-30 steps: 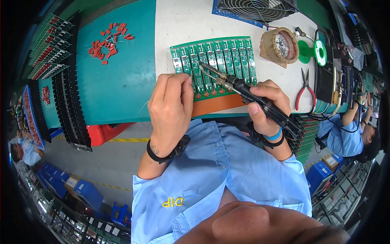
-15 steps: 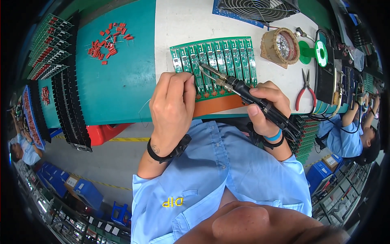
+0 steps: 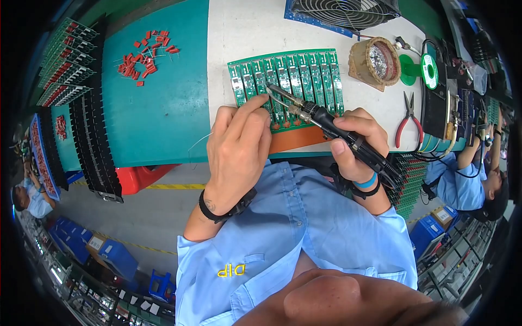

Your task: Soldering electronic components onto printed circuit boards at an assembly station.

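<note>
A green panel of several narrow circuit boards (image 3: pixel 293 76) lies on the white mat, with a brown strip (image 3: pixel 296 139) along its near edge. My right hand (image 3: pixel 356 141) is closed around a black soldering iron (image 3: pixel 348 136). The iron's tip touches or hovers just over the panel, left of its middle. My left hand (image 3: pixel 239 144) rests by the panel's near left corner, fingers bent and pinched, the index finger pointing toward the tip. Thin solder wire (image 3: pixel 198 143) trails from this hand to the left; its end at the fingertips is hidden.
Loose red components (image 3: pixel 142 60) lie on the teal mat at left, beside a black rack (image 3: pixel 92 136). A round pot (image 3: pixel 378 62), a green solder spool (image 3: pixel 429 71) and red-handled pliers (image 3: pixel 409 120) are at right. A fan (image 3: pixel 345 11) stands behind. Co-workers sit at both sides.
My left hand has shifted right and turned, its index finger stretching closer to the iron's tip. The trailing wire moved with it. My right hand and the iron look unmoved.
</note>
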`<state>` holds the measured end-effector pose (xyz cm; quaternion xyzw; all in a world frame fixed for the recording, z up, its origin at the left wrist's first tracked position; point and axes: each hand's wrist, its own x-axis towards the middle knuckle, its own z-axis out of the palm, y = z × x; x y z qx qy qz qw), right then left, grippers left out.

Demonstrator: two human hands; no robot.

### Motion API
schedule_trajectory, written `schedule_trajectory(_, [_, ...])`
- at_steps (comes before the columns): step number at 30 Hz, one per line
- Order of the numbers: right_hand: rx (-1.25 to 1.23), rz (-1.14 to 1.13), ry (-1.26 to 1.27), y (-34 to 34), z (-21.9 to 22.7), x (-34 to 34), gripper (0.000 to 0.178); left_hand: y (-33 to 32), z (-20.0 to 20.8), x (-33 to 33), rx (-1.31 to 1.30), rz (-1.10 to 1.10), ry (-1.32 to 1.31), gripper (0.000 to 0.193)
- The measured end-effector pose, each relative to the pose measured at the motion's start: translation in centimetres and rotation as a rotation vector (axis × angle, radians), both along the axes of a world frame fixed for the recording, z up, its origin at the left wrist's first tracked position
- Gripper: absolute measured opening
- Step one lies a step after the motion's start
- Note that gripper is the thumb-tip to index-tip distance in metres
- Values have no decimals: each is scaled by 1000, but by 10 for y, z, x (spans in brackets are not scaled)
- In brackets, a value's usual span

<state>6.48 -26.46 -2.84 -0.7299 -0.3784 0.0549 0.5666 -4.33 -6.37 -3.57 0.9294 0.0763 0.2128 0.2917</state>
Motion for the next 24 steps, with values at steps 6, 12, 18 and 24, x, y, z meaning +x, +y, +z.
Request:
schedule_trajectory(6, [15, -26, 6, -2, -1, -2, 34, 1, 0, -1, 19, 9, 24, 19])
schedule_trajectory(12, [92, -57, -44, -4, 3, -2, 30, 0, -1, 0, 13, 18, 19, 17])
schedule_trajectory(18, [50, -69, -1, -7, 8, -8, 37, 0, -3, -1, -22, 18, 12, 20])
schedule_trajectory(24, [64, -57, 2, -2, 6, -9, 38, -2, -7, -1, -120, 50, -50, 16])
